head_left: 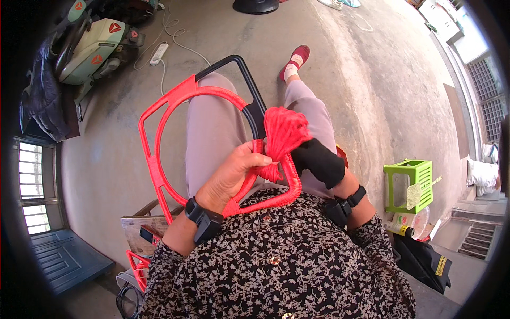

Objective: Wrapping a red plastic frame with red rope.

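A flat frame [149, 130] with a round ring inside it lies across my lap. Red cord wraps most of it, while the upper right stretch [246, 74] is bare and black. My left hand [236, 167] is closed on the ring of the frame, its thumb pressing at the wrapped part. Just right of that thumb stands a bundle of red cord [284, 130], its loops fanned out at the top. My right hand [320, 164], in a black glove, is closed at the bundle's right side; its fingertips are hidden behind the cord and frame.
To my right stands a green plastic stool [409, 186], with a bottle [398, 229] and a black bag [422, 263] nearer. A wooden seat [139, 232] holding a phone is at my left. Far left stands a scooter [95, 50]; a white power strip [159, 53] lies near it.
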The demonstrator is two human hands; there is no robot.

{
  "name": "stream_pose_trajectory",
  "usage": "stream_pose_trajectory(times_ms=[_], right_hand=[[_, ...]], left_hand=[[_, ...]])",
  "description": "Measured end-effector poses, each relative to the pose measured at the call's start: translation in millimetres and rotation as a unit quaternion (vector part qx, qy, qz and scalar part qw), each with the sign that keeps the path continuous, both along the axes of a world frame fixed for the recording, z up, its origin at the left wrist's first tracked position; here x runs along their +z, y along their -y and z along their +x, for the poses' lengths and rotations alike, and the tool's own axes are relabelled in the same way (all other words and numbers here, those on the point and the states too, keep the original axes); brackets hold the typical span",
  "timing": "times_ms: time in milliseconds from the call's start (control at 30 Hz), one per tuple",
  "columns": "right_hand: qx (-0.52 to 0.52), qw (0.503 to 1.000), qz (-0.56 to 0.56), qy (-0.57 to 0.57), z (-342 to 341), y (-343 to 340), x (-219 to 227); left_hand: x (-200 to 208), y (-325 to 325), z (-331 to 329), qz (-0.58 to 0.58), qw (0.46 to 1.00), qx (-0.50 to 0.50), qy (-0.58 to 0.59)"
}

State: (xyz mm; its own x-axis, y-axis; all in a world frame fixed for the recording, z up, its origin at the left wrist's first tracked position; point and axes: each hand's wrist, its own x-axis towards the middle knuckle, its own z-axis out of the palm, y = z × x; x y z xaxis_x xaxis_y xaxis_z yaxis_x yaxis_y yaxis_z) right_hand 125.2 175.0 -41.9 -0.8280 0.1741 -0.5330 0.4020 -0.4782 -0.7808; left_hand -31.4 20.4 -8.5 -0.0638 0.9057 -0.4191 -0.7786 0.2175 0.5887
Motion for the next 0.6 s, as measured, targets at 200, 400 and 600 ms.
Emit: stream_pose_trajectory(times_ms=[200,400,600], right_hand=[[0.077,0.964,0.108,-0.229,21.7,8.6,-39.5],[0.068,0.933,0.214,-0.281,-0.8,26.7,9.0],[0.067,0.981,0.156,-0.091,10.4,3.7,-12.6]], left_hand=[[2.2,4.3,-3.7,-0.031,0.990,-0.049,-0.130],[-10.4,10.3,2.5,-0.068,0.973,-0.023,-0.219],[-7.6,9.2,2.0,-0.051,0.979,-0.045,-0.194]])
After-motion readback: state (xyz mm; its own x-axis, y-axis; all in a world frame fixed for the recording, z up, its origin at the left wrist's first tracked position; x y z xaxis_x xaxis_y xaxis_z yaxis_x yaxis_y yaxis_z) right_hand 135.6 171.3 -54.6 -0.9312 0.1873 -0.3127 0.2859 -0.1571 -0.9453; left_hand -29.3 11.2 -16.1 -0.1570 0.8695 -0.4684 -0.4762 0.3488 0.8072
